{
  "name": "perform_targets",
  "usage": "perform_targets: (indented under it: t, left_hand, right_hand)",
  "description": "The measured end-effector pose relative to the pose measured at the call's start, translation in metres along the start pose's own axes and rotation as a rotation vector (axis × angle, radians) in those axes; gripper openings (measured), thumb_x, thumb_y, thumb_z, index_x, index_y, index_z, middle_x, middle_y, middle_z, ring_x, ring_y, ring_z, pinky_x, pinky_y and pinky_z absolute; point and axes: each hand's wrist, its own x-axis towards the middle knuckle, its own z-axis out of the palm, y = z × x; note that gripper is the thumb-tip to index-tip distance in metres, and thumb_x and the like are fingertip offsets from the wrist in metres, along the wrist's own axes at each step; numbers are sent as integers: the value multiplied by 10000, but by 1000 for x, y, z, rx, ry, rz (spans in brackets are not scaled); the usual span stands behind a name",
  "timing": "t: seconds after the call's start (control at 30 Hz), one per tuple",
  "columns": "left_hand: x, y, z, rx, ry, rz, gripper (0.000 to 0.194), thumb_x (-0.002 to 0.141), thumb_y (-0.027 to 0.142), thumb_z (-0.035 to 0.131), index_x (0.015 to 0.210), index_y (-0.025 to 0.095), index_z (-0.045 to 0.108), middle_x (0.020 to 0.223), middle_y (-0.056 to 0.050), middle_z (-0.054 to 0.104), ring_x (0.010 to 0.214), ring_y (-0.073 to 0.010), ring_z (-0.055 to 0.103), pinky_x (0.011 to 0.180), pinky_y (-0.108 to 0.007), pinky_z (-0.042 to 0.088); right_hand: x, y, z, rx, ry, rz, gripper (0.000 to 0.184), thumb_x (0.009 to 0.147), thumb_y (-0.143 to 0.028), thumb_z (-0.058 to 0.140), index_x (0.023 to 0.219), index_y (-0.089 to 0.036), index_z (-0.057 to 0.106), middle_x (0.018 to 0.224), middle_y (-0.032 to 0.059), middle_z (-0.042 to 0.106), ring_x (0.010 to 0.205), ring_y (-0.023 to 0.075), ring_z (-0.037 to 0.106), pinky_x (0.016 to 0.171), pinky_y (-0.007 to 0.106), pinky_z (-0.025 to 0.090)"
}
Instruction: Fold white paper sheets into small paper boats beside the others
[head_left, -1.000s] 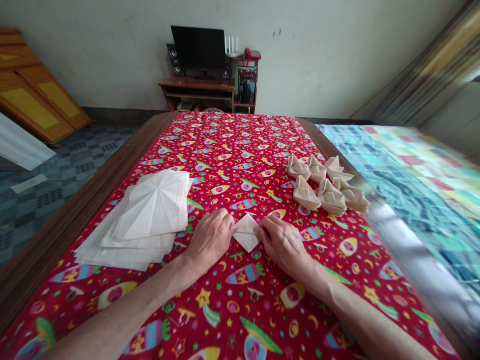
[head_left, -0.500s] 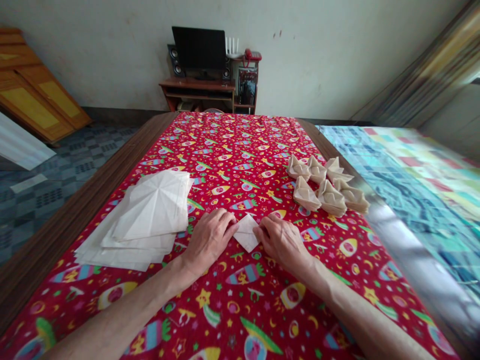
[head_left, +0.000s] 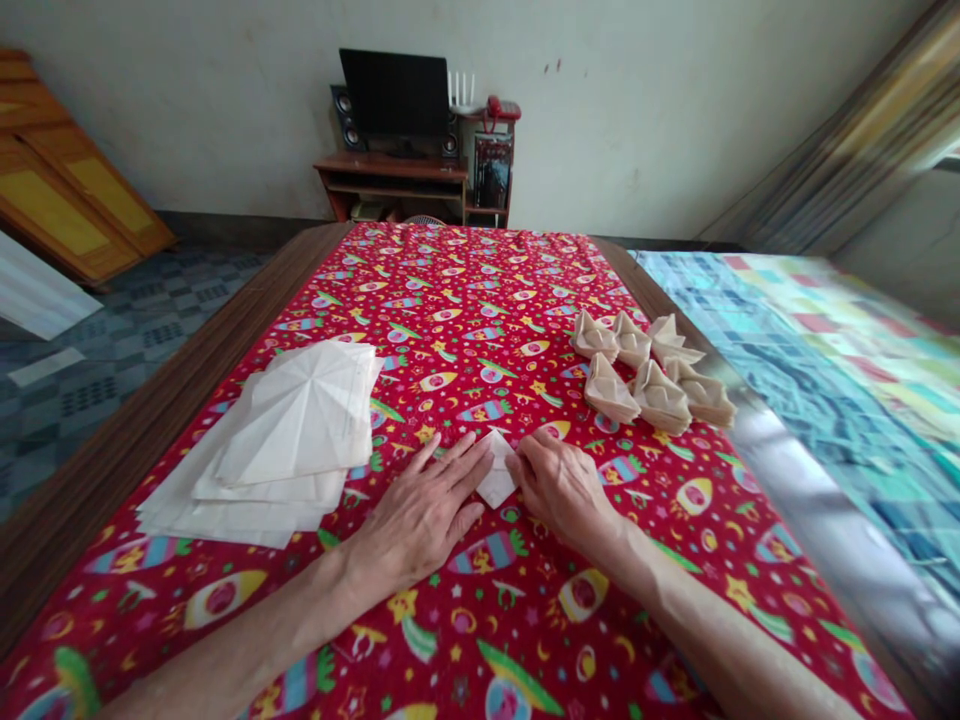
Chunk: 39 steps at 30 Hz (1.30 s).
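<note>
A small folded piece of white paper [head_left: 496, 484] lies on the red patterned cloth between my hands, one corner pointing toward me. My left hand [head_left: 431, 500] rests flat with fingers spread, its fingertips on the paper's left side. At the right corner, my right hand [head_left: 559, 480] is curled, with thumb and fingers pinching the paper's edge. To the left sits a stack of creased white paper sheets [head_left: 292, 420]. On the right stand several folded paper pieces [head_left: 661, 398], beige and pointed, grouped in two rows.
The red cloth [head_left: 480, 330] covers the middle of a brown wooden table [head_left: 195, 400]. Beyond its far end stands a desk [head_left: 394, 168] with a monitor [head_left: 395, 95], speakers and a red telephone [head_left: 502, 110]. A bed with a checked sheet [head_left: 795, 370] is at the right.
My left hand has gone from pinching the paper's left corner to lying flat with spread fingers partly over it. The right hand keeps its pinch, and the view has shifted slightly.
</note>
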Motion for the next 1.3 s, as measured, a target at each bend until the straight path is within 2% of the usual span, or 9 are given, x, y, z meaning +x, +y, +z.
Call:
perform_targets:
  t: [0.2,0.3,0.4,0.47,0.57,0.7,0.97,1.2,1.3]
  left_hand:
    - [1,0,-1,-14,10,-20,493,942,270,402,1423,215,307,1504,-40,287,1399,-213,219,1138,-456,206]
    - [1,0,1,-37,33,-26,467,951,273,390,1412,224,331,1481,-35,341,1392,-199,241,1137,-441,217]
    - [1,-1,2,-49,45,-27,458,956,288,385,1407,225,339,1468,-46,364,1388,-203,252,1129,-439,235]
    - [1,-1,3,-44,42,-31,460,955,290,390,1407,227,338,1474,-50,353,1388,-214,251,1122,-450,244]
    - [1,-1,3,-23,28,-35,477,950,273,396,1417,213,317,1495,-48,306,1389,-220,247,1118,-455,254]
    - [0,-1,3,-17,55,-36,461,948,274,400,1402,212,350,1473,-42,352,1373,-217,286,1122,-458,253]
    - [-8,-5,-5,-9,90,-64,405,938,218,401,1339,207,453,1418,-35,441,1341,-208,352,1112,-454,283]
    - [-17,-9,-5,39,87,-103,421,950,239,383,1367,191,412,1424,-38,433,1339,-218,354,1089,-454,322]
    - [-17,-11,-2,29,125,-112,376,945,222,393,1301,159,494,1386,-71,480,1305,-224,401,1080,-439,342]
  right_hand:
    - [-1,-4,0,-9,-1,28,199,923,-249,427,777,-187,549,729,25,552,641,134,521,583,248,341]
    - [-2,-9,-3,-48,22,27,157,908,-215,439,864,-182,586,821,63,592,710,172,536,595,269,388]
    - [-5,-11,-5,-33,55,-199,232,911,-173,426,1073,-152,589,1073,125,622,944,237,551,777,364,452]
    - [-9,-10,-4,-8,59,-339,312,917,-158,412,1198,-129,546,1208,135,594,1111,265,508,906,435,430]
    - [-17,-5,-2,-2,55,-408,381,912,-110,371,1266,-102,511,1279,132,567,1214,250,473,985,448,417]
    - [-27,4,-5,-5,31,-458,432,881,-72,361,1289,-91,503,1293,139,557,1259,240,451,1010,448,433]
    - [-39,11,-16,-18,-21,-419,482,867,-55,332,1323,-105,480,1315,132,537,1270,225,444,1003,417,465]
    - [-39,11,-15,-41,-6,-431,506,814,-18,324,1279,-63,519,1293,132,555,1241,236,476,993,391,474]
    - [-39,11,-14,-40,-8,-427,517,798,-13,335,1279,-64,518,1290,136,557,1235,232,483,989,386,476]
